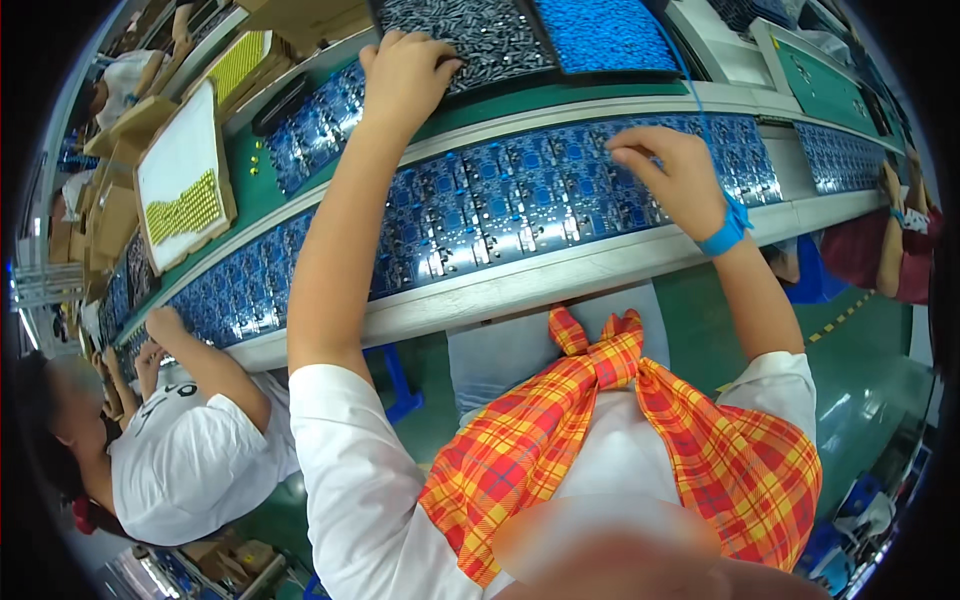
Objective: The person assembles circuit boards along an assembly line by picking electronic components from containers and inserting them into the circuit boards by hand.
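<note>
My left hand (408, 85) reaches to the near left edge of a tray of small black components (490, 45). Its fingers are bent, with thumb and forefinger close together; whatever they pinch is too small to make out. Over the row of blue circuit boards (490, 200), my right hand (675, 175) hangs with thumb and forefinger pressed together; anything between them cannot be made out. A blue wrist strap (727, 228) with a thin cord circles my right wrist. The boards carry many small mounted parts and lie along a rail-edged line in front of me.
Behind the boards stands a tray of small blue components (605, 38). More boards (320, 120) and a white sheet with yellow parts (185, 180) are at the left. A co-worker in a white shirt (200, 450) works close on my left; another person's arm (890, 240) is far right.
</note>
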The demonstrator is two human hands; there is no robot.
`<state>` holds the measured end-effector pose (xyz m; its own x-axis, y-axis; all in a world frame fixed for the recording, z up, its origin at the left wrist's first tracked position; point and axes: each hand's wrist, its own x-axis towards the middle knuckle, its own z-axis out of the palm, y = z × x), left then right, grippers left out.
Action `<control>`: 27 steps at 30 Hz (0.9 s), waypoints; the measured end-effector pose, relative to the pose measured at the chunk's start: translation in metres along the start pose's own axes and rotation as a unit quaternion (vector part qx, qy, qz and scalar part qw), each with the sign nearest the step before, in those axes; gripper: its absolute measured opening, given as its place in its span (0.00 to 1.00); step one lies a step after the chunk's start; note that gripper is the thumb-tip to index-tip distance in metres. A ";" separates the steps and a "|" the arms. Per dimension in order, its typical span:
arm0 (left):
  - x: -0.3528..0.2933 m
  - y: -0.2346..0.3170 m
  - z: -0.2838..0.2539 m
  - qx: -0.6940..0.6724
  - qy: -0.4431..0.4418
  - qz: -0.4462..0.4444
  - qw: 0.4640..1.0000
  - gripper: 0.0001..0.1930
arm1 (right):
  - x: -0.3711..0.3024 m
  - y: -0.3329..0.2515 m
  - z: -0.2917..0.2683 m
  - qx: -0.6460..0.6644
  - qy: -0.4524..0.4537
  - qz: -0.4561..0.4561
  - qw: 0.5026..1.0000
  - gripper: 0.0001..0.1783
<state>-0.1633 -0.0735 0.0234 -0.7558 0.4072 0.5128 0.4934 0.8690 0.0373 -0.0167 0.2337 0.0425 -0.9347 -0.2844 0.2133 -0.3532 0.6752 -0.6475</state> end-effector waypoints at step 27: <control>-0.067 0.048 -0.047 -0.332 -0.129 -0.026 0.934 0.07 | 0.080 0.001 0.054 -0.283 -0.094 -0.227 0.927 0.06</control>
<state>-0.0689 -0.0726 0.0311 -0.8225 0.4980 0.2747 0.5466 0.5587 0.6237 -0.0895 0.1744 0.0194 -0.6798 -0.7045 0.2036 -0.7228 0.6907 -0.0233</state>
